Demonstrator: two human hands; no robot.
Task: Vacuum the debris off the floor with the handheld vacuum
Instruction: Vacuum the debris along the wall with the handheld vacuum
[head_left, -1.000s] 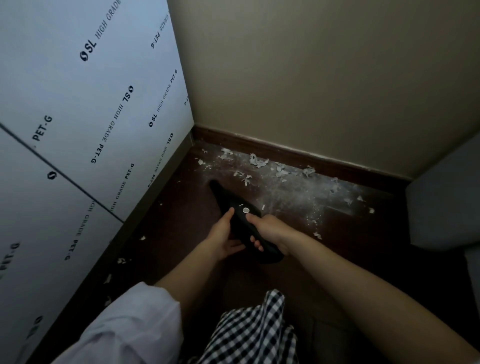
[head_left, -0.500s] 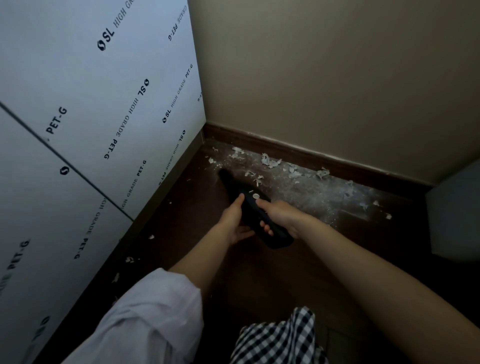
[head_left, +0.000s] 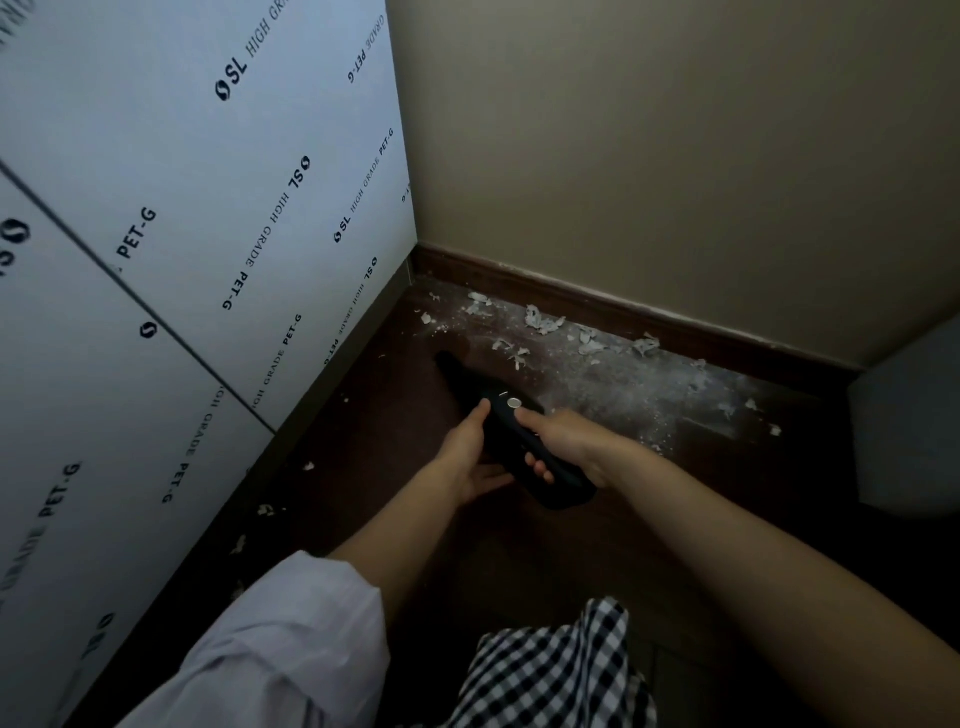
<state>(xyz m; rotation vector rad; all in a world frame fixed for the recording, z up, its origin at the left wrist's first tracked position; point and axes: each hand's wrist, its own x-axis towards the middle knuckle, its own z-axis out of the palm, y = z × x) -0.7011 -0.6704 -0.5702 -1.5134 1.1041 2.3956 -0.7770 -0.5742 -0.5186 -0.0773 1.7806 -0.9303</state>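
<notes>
A black handheld vacuum (head_left: 501, 426) lies low over the dark wooden floor, its nozzle pointing up-left toward the corner. My right hand (head_left: 563, 441) grips its handle, thumb beside a round silver button. My left hand (head_left: 467, 457) holds the vacuum's left side, thumb on top and fingers under the body. White flakes and dust, the debris (head_left: 545, 322), lie scattered along the baseboard just beyond the nozzle, with more dust spread to the right (head_left: 639, 395).
A white panel printed "SL HIGH GRADE PET-G" (head_left: 182, 234) stands on the left. A beige wall (head_left: 649, 156) with a dark baseboard (head_left: 597, 306) closes the back. A grey object (head_left: 909, 426) stands at right. Small flakes (head_left: 267, 510) lie along the panel's foot.
The vacuum and both hands have hardly moved over the floor; the camera view has shifted slightly. My right thumb sits nearer the silver button.
</notes>
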